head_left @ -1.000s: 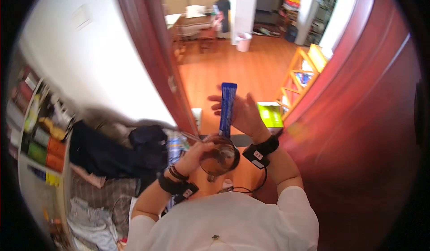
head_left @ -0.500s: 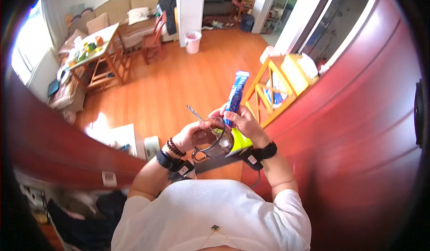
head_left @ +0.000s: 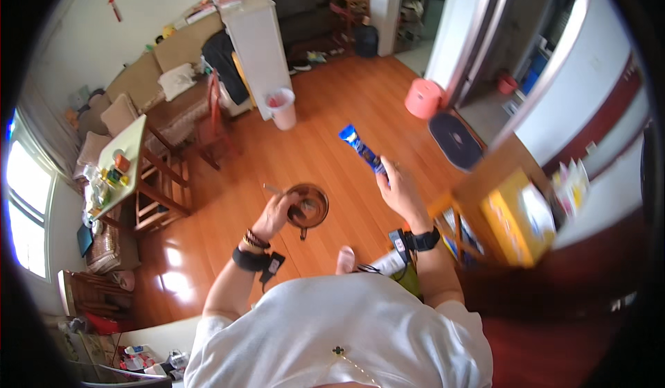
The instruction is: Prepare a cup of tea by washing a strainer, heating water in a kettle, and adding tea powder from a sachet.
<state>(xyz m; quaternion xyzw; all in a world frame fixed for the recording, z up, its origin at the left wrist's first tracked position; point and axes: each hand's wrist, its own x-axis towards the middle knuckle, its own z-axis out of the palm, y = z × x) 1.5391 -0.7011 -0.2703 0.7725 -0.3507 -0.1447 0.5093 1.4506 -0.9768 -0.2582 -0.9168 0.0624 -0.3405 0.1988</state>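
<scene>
Seen from above, a standing person holds two things out in front of the chest over an orange wood floor (head_left: pixel 332 145). The left hand (head_left: pixel 277 215) is closed around a glass mug (head_left: pixel 308 206) of brown liquid, gripping it at the near-left rim, w/ a thin spoon (head_left: pixel 271 190) sticking out to the upper left; whether that spoon is pinched by the same hand or just rests in the mug can't be told. The right hand (head_left: pixel 400 192) is closed on the lower end of a blue sachet (head_left: pixel 361 147), a long narrow stick pack. Its long axis runs up and to the left, away from the hand, so the free top end leans toward the mug's side but sits higher in the frame and apart from it, not over the rim. Mug and sachet are near each other, w/ bare floor showing between. The mug's handle points down, toward the body. Both wrists carry dark bands. In the bkgd: a white bin (head_left: pixel 282 107), a pink stool (head_left: pixel 424 98), a yellow box (head_left: pixel 509 225) on a shelf at right.
</scene>
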